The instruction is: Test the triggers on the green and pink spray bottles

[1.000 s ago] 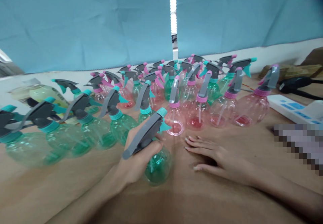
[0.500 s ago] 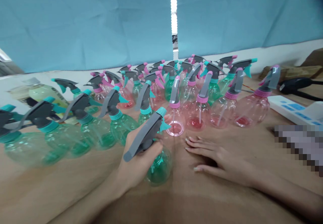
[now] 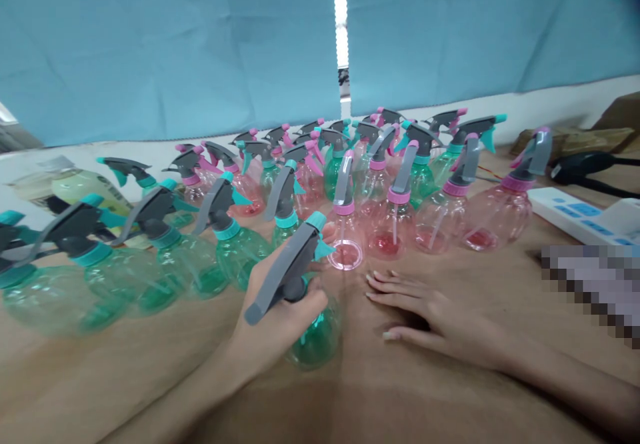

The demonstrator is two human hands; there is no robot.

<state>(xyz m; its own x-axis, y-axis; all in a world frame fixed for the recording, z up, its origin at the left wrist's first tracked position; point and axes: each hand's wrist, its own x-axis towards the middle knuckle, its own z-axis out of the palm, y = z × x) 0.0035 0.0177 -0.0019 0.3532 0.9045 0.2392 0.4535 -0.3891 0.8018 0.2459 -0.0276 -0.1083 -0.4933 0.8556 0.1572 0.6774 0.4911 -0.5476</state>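
Comparing this view with the one half a second back, I log one small change at the hands: the thumb of the left hand (image 3: 270,327) reaches slightly further right around the neck of the green spray bottle (image 3: 315,344), while its grey-and-teal spray head (image 3: 287,271) sits almost where it was. Much of the scene has also slid a touch toward the left of the frame; I attribute that to the viewpoint shifting, not to bottles moving.

Left fingers: grasping the bottle just below the spray head. The far fingertips are mostly hidden, so I cannot tell whether one presses the trigger.

Bottle position: lower centre of the frame, base low over the bench (image 3: 380,394). Contact underneath looks likely, unconfirmed.

Right hand (image 3: 425,307): fingers released and spread palm-down on the bench, right of centre, unchanged. The nearest pink bottles (image 3: 387,224) stand beyond its fingertips.

Neither the row of green bottles (image 3: 245,247) at left nor the pink row has gained or lost a member. My reading: a minor grip adjustment rather than a release, so handling of this bottle remains unfinished and one-handed.
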